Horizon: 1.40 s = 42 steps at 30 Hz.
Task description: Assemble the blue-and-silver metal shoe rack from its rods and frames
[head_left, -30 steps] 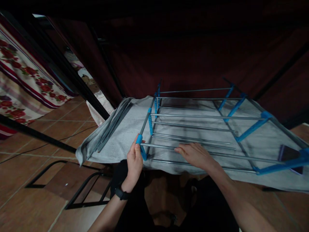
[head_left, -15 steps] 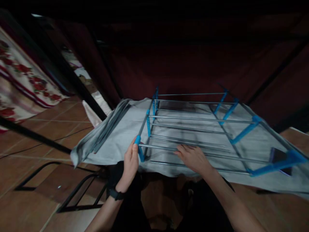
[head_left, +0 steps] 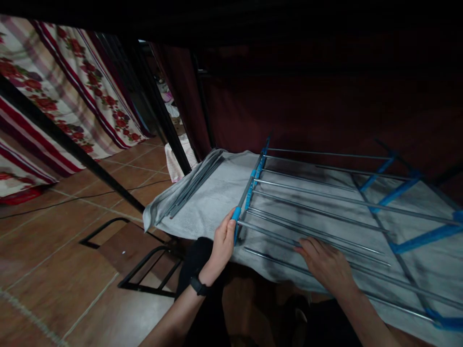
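A rack of grey metal tubes [head_left: 325, 196] joined by blue plastic brackets lies on a light grey cloth [head_left: 210, 207]. My left hand [head_left: 223, 241] is closed round the blue joint [head_left: 236, 213] at the rack's near left corner, and a dark watch sits on that wrist. Further right, my right hand [head_left: 325, 262] wraps its fingers over the near tube [head_left: 269, 233]; its palm side is hidden. Another tube [head_left: 278, 260] runs lower, along the cloth's front edge. On the left of the cloth rests a bundle of loose grey tubes [head_left: 197, 185].
Black metal posts [head_left: 164, 111] frame the bed-like space, with a dark red curtain [head_left: 325, 106] behind. A low black-framed stool or step [head_left: 141, 253] stands on the tiled floor at left. A cable [head_left: 87, 196] crosses the tiles near a flowered curtain [head_left: 72, 96].
My view has swung left, so rack and hands appear further right. The phone-like dark object at the right is out of view. Both hands keep their places on the rack.
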Motion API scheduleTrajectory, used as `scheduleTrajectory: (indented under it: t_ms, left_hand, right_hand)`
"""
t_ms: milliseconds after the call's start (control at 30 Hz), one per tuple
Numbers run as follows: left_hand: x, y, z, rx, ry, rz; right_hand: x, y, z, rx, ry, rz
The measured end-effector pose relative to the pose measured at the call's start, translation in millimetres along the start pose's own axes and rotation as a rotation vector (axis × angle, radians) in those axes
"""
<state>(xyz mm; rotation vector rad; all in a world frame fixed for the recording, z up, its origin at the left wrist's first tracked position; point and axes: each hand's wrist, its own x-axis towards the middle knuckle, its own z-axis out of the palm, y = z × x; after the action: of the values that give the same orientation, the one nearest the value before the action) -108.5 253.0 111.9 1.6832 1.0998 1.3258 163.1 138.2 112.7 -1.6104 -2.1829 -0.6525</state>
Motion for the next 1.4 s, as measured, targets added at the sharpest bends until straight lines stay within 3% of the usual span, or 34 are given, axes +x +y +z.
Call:
scheduleTrajectory:
  t_ms: [267, 500, 733, 800, 967, 1200, 1400]
  left_hand:
    - [-4, -1, 4, -0.032, 0.012, -0.022]
    - [-6, -7, 11, -0.082, 0.023, -0.033]
    - [-8, -6, 11, -0.062, 0.023, -0.040]
    - [-9, -5, 12, -0.058, 0.027, -0.046]
    - [-11, -8, 13, -0.037, 0.048, -0.051]
    - [-8, -12, 14, -0.006, 0.048, -0.047]
    - [-6, -16, 13, 0.034, 0.064, -0.037]
  right_hand:
    - [-4, 5, -1, 0.052, -0.059, -0.004]
    - [0, 6, -1, 0.185, 0.025, -0.006]
    - [-9, -3, -6, 0.055, 0.038, 0.010]
    - [-9, 0, -7, 0.131, -0.030, 0.034]
    - [-1, 12, -13, 0.429, -0.349, 0.069]
    - [-11, -1, -3, 0.012, -0.033, 0.003]
    - [-3, -4, -5, 0.011, -0.141, 0.049]
